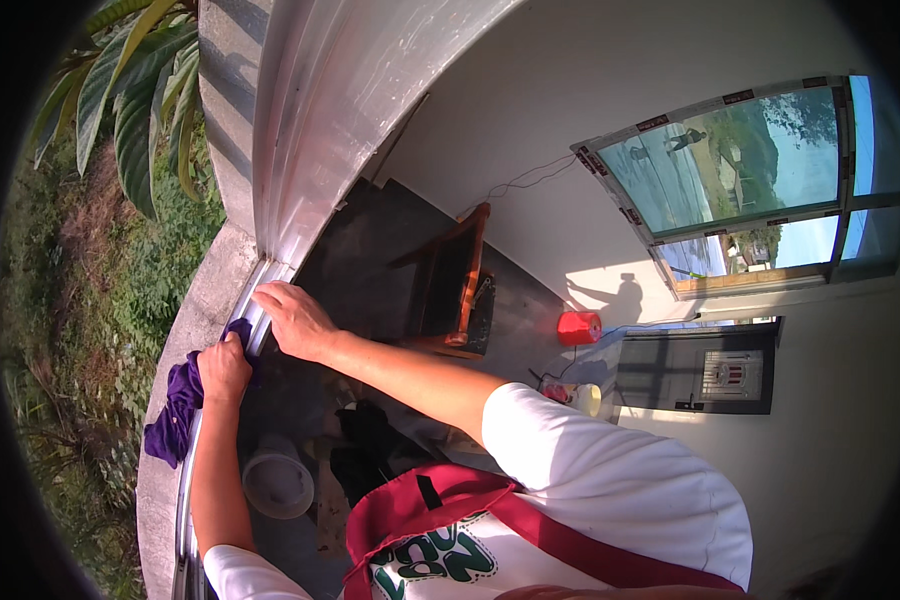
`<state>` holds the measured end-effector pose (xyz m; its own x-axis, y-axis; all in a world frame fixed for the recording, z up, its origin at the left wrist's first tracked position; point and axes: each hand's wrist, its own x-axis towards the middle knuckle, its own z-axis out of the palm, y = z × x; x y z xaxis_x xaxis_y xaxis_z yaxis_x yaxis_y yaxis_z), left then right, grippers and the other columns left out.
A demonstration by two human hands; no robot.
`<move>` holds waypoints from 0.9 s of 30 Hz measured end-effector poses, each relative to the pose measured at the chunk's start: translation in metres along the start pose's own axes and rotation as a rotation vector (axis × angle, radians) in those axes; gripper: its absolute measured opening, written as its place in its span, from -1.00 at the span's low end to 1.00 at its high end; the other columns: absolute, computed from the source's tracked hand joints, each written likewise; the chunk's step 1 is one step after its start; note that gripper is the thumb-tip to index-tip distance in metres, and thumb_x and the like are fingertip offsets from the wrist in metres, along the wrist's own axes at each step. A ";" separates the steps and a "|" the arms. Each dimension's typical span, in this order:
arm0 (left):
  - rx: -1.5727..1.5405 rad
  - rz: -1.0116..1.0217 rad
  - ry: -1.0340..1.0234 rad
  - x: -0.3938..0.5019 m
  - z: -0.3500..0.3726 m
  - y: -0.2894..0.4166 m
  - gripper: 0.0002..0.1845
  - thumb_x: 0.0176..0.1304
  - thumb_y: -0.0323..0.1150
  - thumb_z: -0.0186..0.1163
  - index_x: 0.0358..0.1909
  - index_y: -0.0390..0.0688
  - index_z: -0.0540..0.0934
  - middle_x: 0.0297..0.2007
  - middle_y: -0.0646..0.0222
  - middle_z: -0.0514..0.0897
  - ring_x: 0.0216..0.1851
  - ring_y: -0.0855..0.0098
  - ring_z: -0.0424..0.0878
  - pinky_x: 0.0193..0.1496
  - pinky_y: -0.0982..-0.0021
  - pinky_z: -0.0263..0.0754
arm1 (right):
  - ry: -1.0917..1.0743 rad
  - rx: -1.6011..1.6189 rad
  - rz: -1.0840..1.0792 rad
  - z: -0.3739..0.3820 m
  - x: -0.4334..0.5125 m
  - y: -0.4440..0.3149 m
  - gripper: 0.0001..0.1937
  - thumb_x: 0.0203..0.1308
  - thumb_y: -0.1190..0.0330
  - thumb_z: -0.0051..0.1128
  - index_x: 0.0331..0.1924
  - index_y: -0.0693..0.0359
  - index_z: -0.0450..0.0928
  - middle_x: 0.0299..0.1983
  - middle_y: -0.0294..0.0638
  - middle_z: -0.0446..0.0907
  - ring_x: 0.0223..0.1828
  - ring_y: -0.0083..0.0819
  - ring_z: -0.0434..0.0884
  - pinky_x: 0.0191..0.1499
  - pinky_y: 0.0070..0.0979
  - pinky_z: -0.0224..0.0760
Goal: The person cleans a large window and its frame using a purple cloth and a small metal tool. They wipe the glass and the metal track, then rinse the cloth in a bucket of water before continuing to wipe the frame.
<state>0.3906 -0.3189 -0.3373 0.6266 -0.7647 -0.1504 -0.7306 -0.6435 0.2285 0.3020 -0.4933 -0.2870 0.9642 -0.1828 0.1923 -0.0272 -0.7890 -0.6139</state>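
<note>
My left hand [223, 369] is closed around a bunched purple cloth [176, 409] at the aluminum window track [257, 339]. Part of the cloth hangs over the concrete ledge on the outer side, and another part shows just beyond my knuckles. My right hand [296, 319] lies on the same track, a little farther along than the left, palm down with no object in it. Beside the hands rises a metal window frame post [300, 150], with scuffs on its surface.
Outside are a concrete ledge [202, 300] and leafy plants [139, 105]. Inside, a white bucket [277, 480] stands below my left forearm. A wooden-framed chair [457, 277], a red bucket [579, 328], cables and a dark door [720, 367] are farther back.
</note>
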 end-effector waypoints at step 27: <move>-0.433 0.161 -0.093 -0.043 -0.016 -0.051 -0.89 0.16 -0.34 0.15 -0.34 -0.14 0.58 -0.61 0.10 0.61 -0.49 -0.04 0.62 -0.40 0.00 0.49 | -0.060 -0.047 -0.195 0.053 0.060 0.053 -0.49 0.10 0.57 -0.03 0.22 0.37 0.34 0.18 0.06 0.41 0.29 -0.03 0.37 0.38 -0.26 0.21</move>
<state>0.4054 -0.2526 -0.3275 0.4734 -0.8660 -0.1608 -0.6234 -0.4584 0.6334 0.3727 -0.5150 -0.3487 0.9663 0.0096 0.2573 0.1501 -0.8330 -0.5326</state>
